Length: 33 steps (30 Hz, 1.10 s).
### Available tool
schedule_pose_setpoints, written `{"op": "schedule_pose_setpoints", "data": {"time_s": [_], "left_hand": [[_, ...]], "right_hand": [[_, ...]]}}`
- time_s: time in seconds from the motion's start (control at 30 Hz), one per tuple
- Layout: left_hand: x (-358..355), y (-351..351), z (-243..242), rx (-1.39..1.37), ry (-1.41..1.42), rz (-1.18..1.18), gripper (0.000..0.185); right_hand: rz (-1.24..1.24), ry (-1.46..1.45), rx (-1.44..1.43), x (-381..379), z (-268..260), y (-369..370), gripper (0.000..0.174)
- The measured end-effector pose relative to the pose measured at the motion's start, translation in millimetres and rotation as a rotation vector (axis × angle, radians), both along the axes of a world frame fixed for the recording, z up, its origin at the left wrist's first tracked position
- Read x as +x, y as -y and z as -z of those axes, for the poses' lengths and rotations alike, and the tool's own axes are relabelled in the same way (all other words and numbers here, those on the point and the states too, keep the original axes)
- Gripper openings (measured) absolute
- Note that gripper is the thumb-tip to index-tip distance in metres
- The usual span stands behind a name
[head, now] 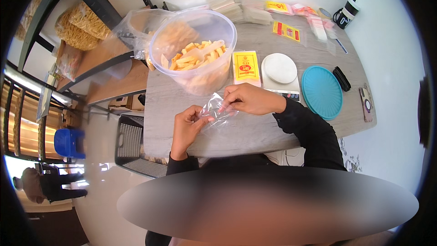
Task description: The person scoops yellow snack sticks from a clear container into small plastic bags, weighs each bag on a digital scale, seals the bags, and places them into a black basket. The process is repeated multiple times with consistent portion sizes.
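Between my two hands is a small clear plastic bag (216, 109). My left hand (191, 123) pinches one side of it with thumb and fingers, and my right hand (244, 99) pinches its other side. Behind them stands a large translucent plastic tub (208, 82), partly filled with yellow stick-shaped snacks (186, 62), a scoop (205, 50) lying on top. Right of the tub are a stack of yellow printed labels or packets (245, 66) and a white digital kitchen scale (281, 70), its lower edge partly behind my right forearm.
A turquoise lid (322, 92), a black case (341, 78) and a phone (366, 104) lie to the right. Stacks of clear bags (254, 10) and a black-and-white bottle (348, 13) stand along the back. A black crate (131, 143) is left of the table; a person (44, 184) stands far left.
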<state>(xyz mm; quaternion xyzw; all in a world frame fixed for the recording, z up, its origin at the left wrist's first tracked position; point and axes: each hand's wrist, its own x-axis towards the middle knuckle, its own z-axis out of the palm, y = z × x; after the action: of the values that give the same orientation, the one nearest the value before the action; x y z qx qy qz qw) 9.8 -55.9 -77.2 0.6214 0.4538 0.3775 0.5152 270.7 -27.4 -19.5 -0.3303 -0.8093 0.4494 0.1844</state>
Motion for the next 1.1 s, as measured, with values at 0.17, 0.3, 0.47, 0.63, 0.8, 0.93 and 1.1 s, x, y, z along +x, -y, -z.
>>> {"op": "schedule_pose_setpoints", "data": {"time_s": [0.17, 0.3, 0.47, 0.63, 0.8, 0.93, 1.1], "left_hand": [[-1, -3, -6, 0.218, 0.03, 0.158, 0.036], [1, -5, -13, 0.053, -0.013, 0.196, 0.027], [5, -8, -18, -0.047, -0.156, 0.227, 0.017], [5, -13, -16, -0.117, 0.055, 0.49, 0.047], [10, -25, -8, -0.088, 0.116, 0.7, 0.059], [24, -14, 1, -0.045, 0.313, 0.745, 0.058], [33, -8, -1, -0.035, 0.223, 0.827, 0.066]], "right_hand": [[-0.04, -0.004, 0.013, 3, 0, -1, 0.026], [-0.093, -0.002, 0.048, -1, 3, 2, 0.02], [-0.102, 0.016, 0.082, 0, 4, 4, 0.017], [-0.086, 0.034, 0.148, 0, 3, 10, 0.013], [-0.113, 0.097, 0.228, -1, -13, 20, 0.014], [-0.133, 0.155, 0.313, -1, -33, 29, 0.019], [-0.146, 0.168, 0.27, -10, -41, 37, 0.031]]}}
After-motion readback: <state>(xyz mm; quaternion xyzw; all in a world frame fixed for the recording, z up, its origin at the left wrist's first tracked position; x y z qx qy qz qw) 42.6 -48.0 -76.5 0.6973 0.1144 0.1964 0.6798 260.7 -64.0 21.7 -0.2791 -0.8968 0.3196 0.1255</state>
